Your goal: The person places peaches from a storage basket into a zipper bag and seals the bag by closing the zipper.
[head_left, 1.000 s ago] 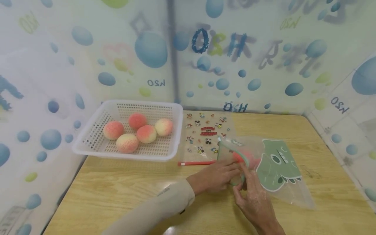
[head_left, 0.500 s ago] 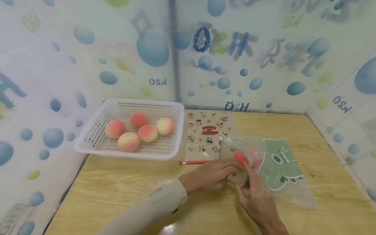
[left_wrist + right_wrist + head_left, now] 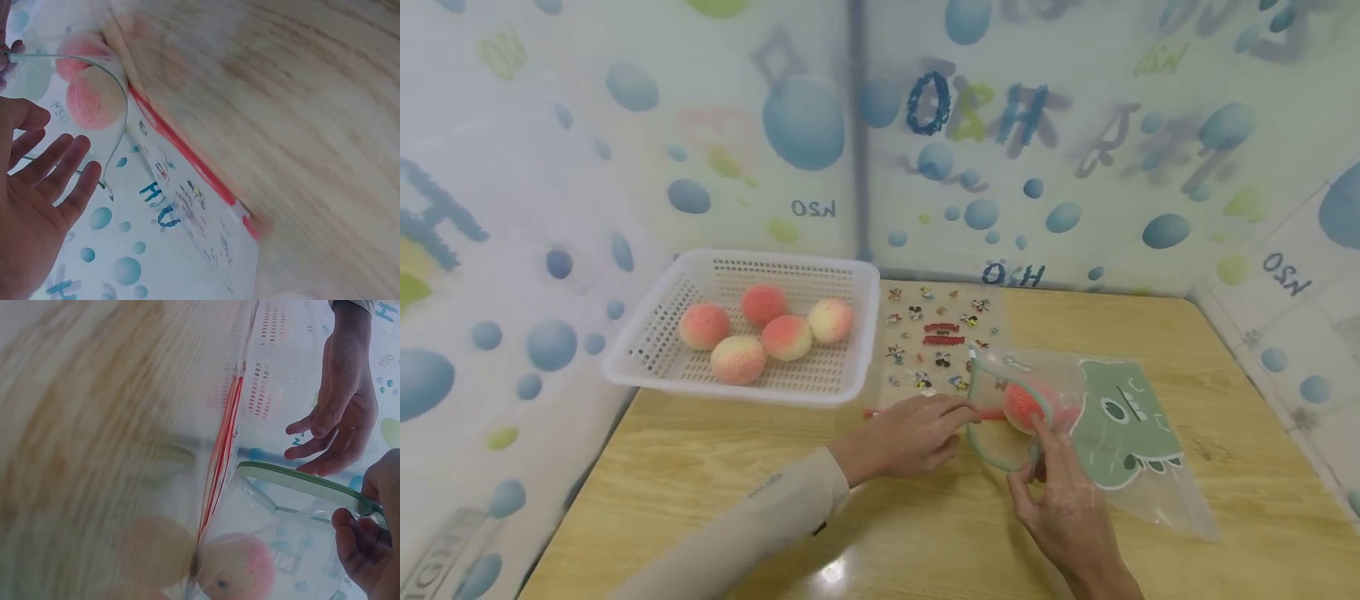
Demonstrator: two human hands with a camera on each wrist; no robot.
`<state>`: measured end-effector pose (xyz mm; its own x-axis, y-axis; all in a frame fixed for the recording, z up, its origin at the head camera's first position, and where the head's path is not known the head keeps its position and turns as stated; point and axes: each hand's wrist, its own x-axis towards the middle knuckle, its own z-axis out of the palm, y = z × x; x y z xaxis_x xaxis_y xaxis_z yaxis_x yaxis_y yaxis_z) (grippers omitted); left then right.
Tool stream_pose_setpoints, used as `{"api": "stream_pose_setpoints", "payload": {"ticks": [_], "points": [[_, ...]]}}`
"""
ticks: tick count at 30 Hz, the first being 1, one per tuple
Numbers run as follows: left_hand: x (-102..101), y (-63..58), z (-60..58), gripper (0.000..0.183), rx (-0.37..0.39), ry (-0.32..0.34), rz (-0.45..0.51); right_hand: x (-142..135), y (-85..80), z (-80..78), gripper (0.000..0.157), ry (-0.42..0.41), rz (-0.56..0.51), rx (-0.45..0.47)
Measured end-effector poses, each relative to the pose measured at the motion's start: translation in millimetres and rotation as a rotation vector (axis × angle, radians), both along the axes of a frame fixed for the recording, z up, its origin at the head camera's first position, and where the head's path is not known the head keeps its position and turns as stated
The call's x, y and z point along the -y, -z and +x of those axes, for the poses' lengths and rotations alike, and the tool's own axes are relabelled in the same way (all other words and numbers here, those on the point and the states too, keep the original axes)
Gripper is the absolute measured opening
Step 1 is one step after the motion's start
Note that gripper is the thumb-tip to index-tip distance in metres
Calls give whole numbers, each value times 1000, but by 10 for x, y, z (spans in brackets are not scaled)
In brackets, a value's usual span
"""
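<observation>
A clear zip bag (image 3: 1120,433) with a green dinosaur print lies at the right, its green-edged mouth gaping toward the left. Two pink-and-cream peaches show inside it in the left wrist view, the nearer peach (image 3: 95,98) close to the mouth. My right hand (image 3: 1071,508) pinches the mouth's near edge between thumb and fingers; the right wrist view shows this grip too. My left hand (image 3: 910,437) is just outside the mouth on the left, over the red-zippered edge of another bag. Its fingers are relaxed and spread, holding nothing, as the left wrist view shows.
A white perforated basket (image 3: 737,395) with several peaches (image 3: 786,337) stands at the back left. A second clear zip bag (image 3: 943,367), printed with cartoon figures, lies flat beside it, partly under the dinosaur bag. A printed curtain (image 3: 820,125) rises behind the wooden table (image 3: 760,533).
My left hand has drawn back leftward out of the bag's mouth, leaving the peach inside. The mouth gapes wider. My right hand keeps its pinch on the edge.
</observation>
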<state>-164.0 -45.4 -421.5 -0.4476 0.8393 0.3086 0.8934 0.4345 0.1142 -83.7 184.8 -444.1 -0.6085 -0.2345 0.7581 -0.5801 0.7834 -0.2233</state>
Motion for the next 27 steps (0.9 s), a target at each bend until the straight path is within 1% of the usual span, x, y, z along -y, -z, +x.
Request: {"api": "stream_pose_setpoints", "payload": {"ticks": [2, 4, 7, 10, 11, 14, 20, 22, 24, 27], "points": [[20, -18, -31, 39, -10, 0, 3, -3, -11, 0, 58, 4, 7, 3], [40, -60, -66, 37, -14, -3, -2, -7, -7, -9, 58, -3, -7, -4], [82, -146, -123, 33, -47, -9, 10, -4, -5, -3, 57, 14, 2, 6], [176, -246, -165, 32, -67, -24, 18, 8, -9, 12, 58, 29, 10, 31], [217, -274, -180, 32, -70, -33, 24, 13, -15, 19, 58, 35, 17, 41], [351, -348, -228, 34, -48, -64, 29, 8, -17, 43, 61, 37, 18, 73], [648, -456, -323, 35, 9, -149, 51, -3, -7, 84, 62, 47, 26, 77], [759, -480, -346, 35, 15, -182, 50, -18, -7, 96, 62, 50, 21, 80], [874, -491, -373, 36, 9, -205, 53, -43, -7, 107, 63, 63, 22, 82], [1050, -490, -413, 36, -20, -232, 51, -99, -2, 132, 64, 81, 18, 85]]}}
